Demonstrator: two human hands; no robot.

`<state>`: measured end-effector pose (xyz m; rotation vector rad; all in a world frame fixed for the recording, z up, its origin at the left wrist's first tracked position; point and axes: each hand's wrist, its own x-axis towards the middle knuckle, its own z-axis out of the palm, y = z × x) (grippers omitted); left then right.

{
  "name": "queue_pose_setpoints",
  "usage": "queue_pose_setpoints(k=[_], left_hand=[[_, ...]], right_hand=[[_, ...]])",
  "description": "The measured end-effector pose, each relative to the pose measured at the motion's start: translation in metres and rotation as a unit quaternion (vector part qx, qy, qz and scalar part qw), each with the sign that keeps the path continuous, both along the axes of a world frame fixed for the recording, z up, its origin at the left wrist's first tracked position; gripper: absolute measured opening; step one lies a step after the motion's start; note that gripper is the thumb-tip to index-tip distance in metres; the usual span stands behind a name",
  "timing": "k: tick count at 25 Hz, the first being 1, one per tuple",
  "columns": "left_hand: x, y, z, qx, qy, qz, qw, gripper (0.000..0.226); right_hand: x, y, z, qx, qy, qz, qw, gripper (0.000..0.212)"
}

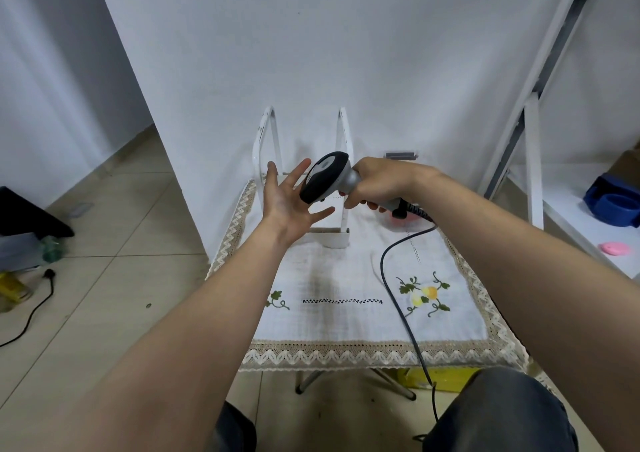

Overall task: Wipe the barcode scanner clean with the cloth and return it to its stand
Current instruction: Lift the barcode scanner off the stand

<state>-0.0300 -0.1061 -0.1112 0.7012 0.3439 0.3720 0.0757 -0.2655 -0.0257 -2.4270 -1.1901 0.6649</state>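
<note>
right now your right hand [377, 186] is wrapped tight round the grey handle of the barcode scanner [323, 177], holding it in the air over the far end of the table [346, 358]. from that grip the scanner's long axis runs leftward, and its black head ends against the fingers of your left hand [289, 202], which is spread flat and holds nothing. the white stand [332, 238] sits just below and behind the head. a pink patch [403, 223] under your right wrist may be the cloth; i cannot tell.
</note>
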Motion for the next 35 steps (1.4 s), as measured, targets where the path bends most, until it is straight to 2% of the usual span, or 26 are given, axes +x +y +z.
queue_pose_setpoints(k=[9, 14, 29, 32, 35], left_hand=[[-0.003, 0.006, -0.004, -0.002, 0.010, 0.007, 1.000, 0.072], [-0.007, 0.006, -0.006, -0.001, 0.011, 0.011, 1.000, 0.072], [-0.016, 0.008, -0.001, 0.003, 0.024, 0.014, 1.000, 0.071], [-0.016, 0.006, -0.001, -0.003, 0.054, 0.033, 0.998, 0.068], [-0.013, -0.001, -0.008, -0.030, 0.141, 0.072, 0.987, 0.056]], right_hand=[[-0.004, -0.001, 0.001, 0.000, 0.000, -0.003, 1.000, 0.035], [-0.009, -0.001, 0.003, -0.001, -0.008, 0.000, 1.000, 0.018], [-0.017, 0.001, -0.002, -0.004, 0.010, 0.007, 1.000, 0.013], [-0.015, 0.002, -0.008, 0.005, 0.023, -0.002, 1.000, 0.015], [-0.012, 0.002, -0.017, 0.005, 0.035, -0.007, 0.999, 0.019]])
